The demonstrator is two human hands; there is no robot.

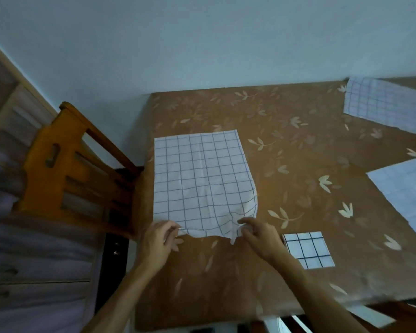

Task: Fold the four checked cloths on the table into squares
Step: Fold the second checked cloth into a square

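A white checked cloth (199,179) lies spread on the left part of the brown leaf-patterned table (298,150). My left hand (157,239) pinches its near left corner. My right hand (257,234) pinches the near right corner, where the fabric is bunched and slightly lifted. A small folded checked square (308,249) lies just right of my right wrist. Another checked cloth (384,104) lies flat at the far right. A third spread cloth (408,193) runs off the right edge of the view.
A wooden chair (75,164) stands against the table's left side. A pale wall rises behind the table. A purple bedcover (34,260) fills the lower left. The table's near edge runs along the bottom.
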